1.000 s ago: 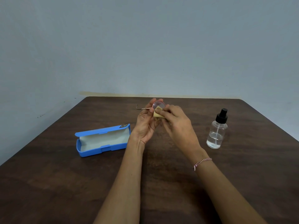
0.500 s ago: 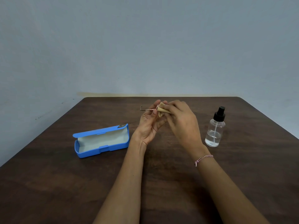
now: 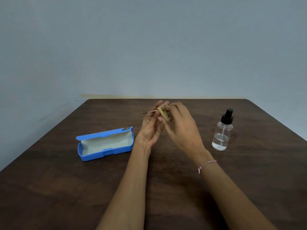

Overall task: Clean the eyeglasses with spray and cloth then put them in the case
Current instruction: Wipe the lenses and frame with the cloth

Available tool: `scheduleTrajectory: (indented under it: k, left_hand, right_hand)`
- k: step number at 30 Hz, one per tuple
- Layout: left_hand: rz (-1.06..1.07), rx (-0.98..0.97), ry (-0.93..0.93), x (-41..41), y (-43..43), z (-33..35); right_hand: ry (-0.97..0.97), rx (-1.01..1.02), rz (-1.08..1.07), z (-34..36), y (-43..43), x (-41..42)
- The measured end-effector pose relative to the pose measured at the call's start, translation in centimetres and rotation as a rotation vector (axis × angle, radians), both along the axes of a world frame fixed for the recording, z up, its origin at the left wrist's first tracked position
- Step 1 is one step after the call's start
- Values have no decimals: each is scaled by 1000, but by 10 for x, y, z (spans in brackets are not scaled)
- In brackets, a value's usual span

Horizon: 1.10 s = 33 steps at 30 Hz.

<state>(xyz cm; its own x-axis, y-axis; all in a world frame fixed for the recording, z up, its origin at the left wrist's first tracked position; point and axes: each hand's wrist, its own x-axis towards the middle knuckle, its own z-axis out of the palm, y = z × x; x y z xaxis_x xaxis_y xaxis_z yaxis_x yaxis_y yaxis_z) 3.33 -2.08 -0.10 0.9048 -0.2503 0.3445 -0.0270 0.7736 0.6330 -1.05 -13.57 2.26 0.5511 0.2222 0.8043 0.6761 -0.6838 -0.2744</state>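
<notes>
Fingers of the left hand grip the glasses above the desk, one side arm pointing left, near level. Right hand fingers pinch the cloth against them. The open case lies lengthwise left-right.

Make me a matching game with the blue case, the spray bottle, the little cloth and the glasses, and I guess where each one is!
Things
1. blue plastic glasses case
2. clear spray bottle with a black nozzle
3. small beige cloth
4. thin metal-framed eyeglasses

Where
A. standing upright on the right side of the dark brown wooden table
B. held up in the left hand, one arm sticking out to the left
C. lying open on the left side of the table
D. pinched in the right hand

Pairs: 1-C, 2-A, 3-D, 4-B
</notes>
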Motion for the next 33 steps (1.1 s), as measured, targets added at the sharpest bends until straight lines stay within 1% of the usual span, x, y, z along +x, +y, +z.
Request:
scheduleTrajectory:
  k: [3, 5, 9, 12, 15, 18, 21, 24, 29, 31, 33]
  left_hand:
    - [13, -11, -9, 0, 1, 0]
    - [5, 19, -12, -2, -3, 1]
    - [-27, 74, -9, -4, -6, 1]
    - [-6, 74, -15, -2, -3, 0]
    - [30, 26, -22, 0, 3, -1]
    - [19, 0, -22, -2, 7, 0]
    - [-9, 61, -10, -4, 2, 1]
    - [-18, 91, -7, -5, -1, 1]
    - [13, -2, -34, -3, 7, 1]
    - [33, -16, -45, -1, 10, 1]
    - [16, -17, -33, -1, 8, 1]
  right_hand:
    - [-10, -23, -25, -1, -4, 3]
    - [-53, 5, -75, 0, -8, 5]
    - [-43, 74, -112, 2, -9, 4]
    - [-25, 76, -55, 1, -6, 4]
    - [-7, 47, 32, 0, -5, 4]
    - [-18, 7, 10, 0, -5, 4]
    - [-21, 75, -68, 2, -9, 5]
    - [-2, 136, -40, 1, -9, 5]
    - [-13, 76, 102, -2, -4, 6]
    - [-29, 45, 70, -3, -6, 9]
    - [-60, 54, -7, -2, -8, 11]
